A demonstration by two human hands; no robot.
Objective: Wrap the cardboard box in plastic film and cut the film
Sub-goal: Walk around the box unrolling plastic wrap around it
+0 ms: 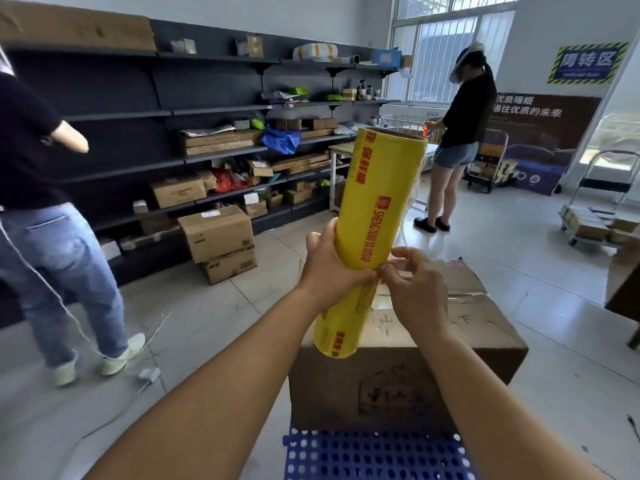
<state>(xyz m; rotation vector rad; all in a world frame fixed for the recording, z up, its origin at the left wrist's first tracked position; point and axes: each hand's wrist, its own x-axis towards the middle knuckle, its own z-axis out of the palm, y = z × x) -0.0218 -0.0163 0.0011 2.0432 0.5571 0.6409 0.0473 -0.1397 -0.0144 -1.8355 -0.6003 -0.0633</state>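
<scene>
Above the brown cardboard box, our left hand is clenched round the yellow plastic film roll; our right hand pinches its film edge — peel slowly, keeping the roll steady

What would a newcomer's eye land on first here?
The tall yellow roll of plastic film at centre, tilted upright over the cardboard box. The left hand grips its middle while the right hand picks at its surface with the fingertips. Next come the dark shelves cluttered with cartons along the left wall, and two bystanders, one at far left and one by the window.
</scene>
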